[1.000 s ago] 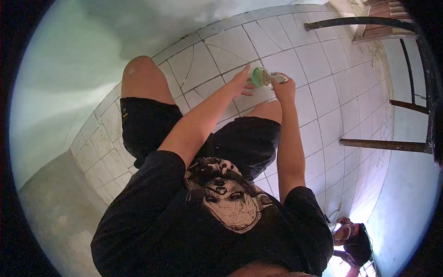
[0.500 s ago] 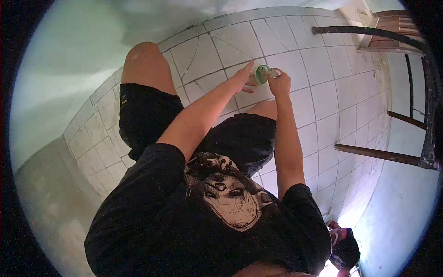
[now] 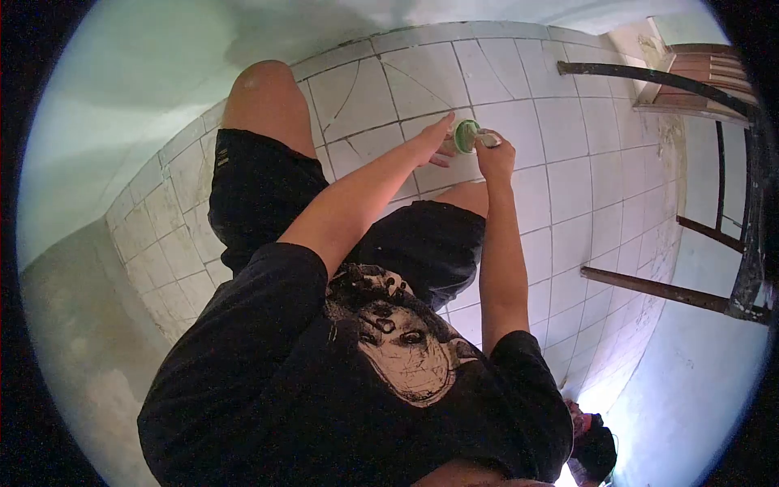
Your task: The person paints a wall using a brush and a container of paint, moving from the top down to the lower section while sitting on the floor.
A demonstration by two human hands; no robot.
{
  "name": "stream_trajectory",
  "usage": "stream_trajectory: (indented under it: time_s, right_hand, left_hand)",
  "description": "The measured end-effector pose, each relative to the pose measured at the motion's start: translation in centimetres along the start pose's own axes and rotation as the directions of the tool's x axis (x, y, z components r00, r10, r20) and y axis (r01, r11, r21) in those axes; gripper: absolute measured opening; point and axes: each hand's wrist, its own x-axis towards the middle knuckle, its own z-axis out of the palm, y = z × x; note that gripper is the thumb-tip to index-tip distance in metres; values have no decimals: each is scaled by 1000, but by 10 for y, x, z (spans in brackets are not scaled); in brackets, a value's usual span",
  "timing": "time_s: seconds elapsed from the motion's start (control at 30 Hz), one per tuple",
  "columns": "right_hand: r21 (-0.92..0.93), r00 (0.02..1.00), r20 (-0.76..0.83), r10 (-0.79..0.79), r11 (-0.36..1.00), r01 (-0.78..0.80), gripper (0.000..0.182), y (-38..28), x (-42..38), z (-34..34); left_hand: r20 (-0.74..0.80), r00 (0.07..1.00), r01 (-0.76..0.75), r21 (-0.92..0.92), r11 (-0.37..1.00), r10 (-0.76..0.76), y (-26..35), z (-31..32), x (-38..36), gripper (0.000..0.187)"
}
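Note:
A small clear container with a green rim (image 3: 466, 136) is between my two hands, above the tiled floor. My left hand (image 3: 434, 144) is at its left side, fingers spread, with the palm towards it; whether the palm touches it I cannot tell. On the right, my right hand (image 3: 495, 154) has its fingers closed around a small, pale, shiny object (image 3: 488, 139) beside the green rim. That object is too small to name.
White floor tiles (image 3: 519, 130) lie around my hands, some cracked. My bent knee (image 3: 264, 85) is at the left. A dark metal frame (image 3: 665, 288) stands at the right, near a brown wooden piece (image 3: 706, 77). Another person (image 3: 592, 450) is at the lower right.
The view has shifted slightly. The container and both hands appear a little lower in it, and their arrangement is nearly the same.

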Motion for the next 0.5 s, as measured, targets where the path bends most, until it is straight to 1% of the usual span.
stream_trajectory:
  time_s: [0.07,0.13,0.2,0.27,0.4,0.47,0.5]
  right_hand:
    - [-11,1000,19,-2,1000,2,29,0,-2,0]
    - [10,1000,-8,-15,1000,15,28,0,-5,0]
    - [32,999,-33,-26,999,27,28,-1,-7,1]
    - [27,999,-1,-49,998,49,27,-2,-11,0]
    - [12,999,-24,-28,1000,29,26,1,-14,-3]
    - [-17,991,-112,-68,998,67,25,-1,-18,-7]
    - [-19,991,-111,-70,997,69,25,-1,-20,-8]
  left_hand:
    - [-5,1000,8,0,1000,-8,0,-1,1,78]
    - [-2,1000,21,7,1000,-21,-2,-1,5,78]
    - [14,1000,1,-1,1000,-1,-6,-3,8,77]
    - [2,1000,-7,19,1000,7,-4,0,0,78]
    - [-16,999,-49,65,997,50,-6,2,-4,81]
    - [-10,999,-31,58,998,32,-5,1,-3,81]
    - [-2,1000,-12,51,999,12,-5,2,-2,82]
